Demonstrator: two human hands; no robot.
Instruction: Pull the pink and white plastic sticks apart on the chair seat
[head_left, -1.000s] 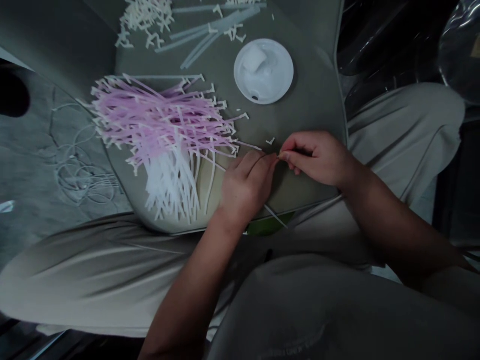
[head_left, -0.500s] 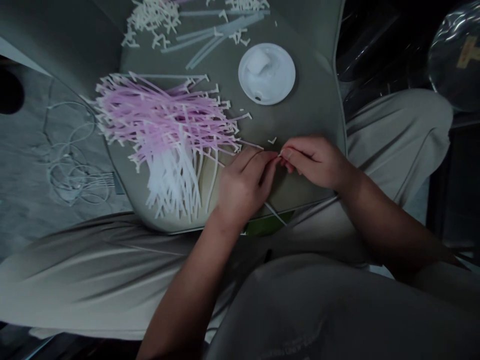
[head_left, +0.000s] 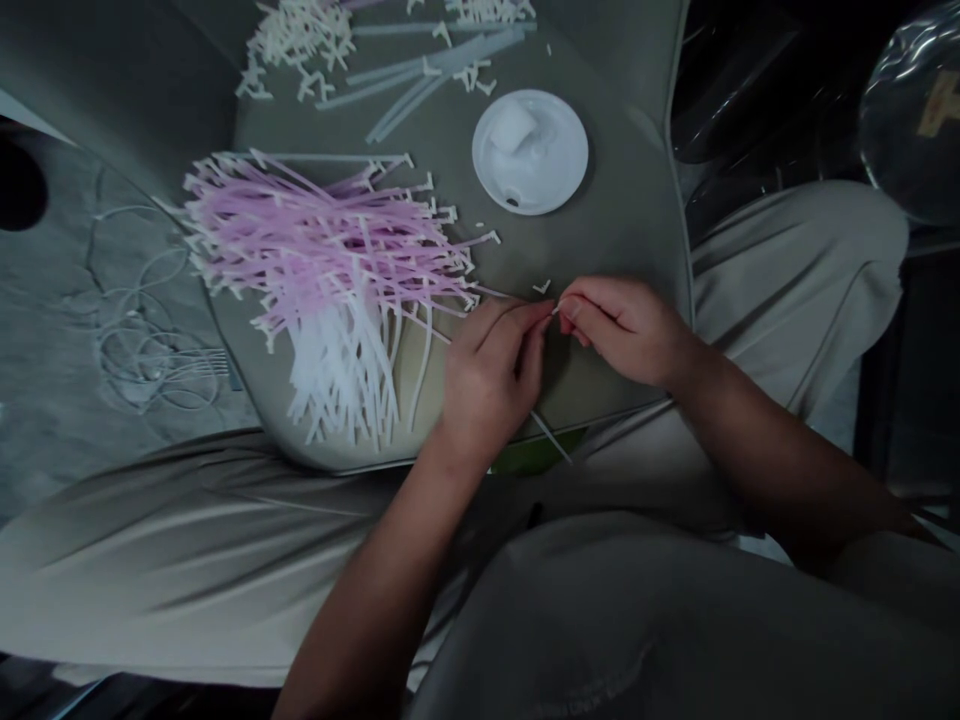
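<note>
My left hand [head_left: 491,370] is closed, its thumb and fingertips pinching in front of the seat's near edge. A thin pale tube [head_left: 551,437] pokes out from beneath it, slanting down over the edge. My right hand [head_left: 628,328] is closed too, its fingertips meeting the left ones. Between them shows the tip of a small white connector [head_left: 556,309], mostly hidden by the fingers. Just above lies a loose white elbow connector [head_left: 541,287]. Left of my left hand is a heap of pinkish-purple tubes [head_left: 322,235] with white connectors on their ends, and white tubes [head_left: 345,370] lie below.
A round white dish [head_left: 532,180] with a white lump [head_left: 512,126] in it sits on the grey seat [head_left: 615,210]. Farther back lie a pile of white connectors [head_left: 304,40] and several longer pale tubes [head_left: 442,65]. A coiled cable [head_left: 142,350] is on the floor at left.
The view has shifted slightly. Both hands stay pinched together at the same spot, and a little more of the white piece shows between the fingertips.
</note>
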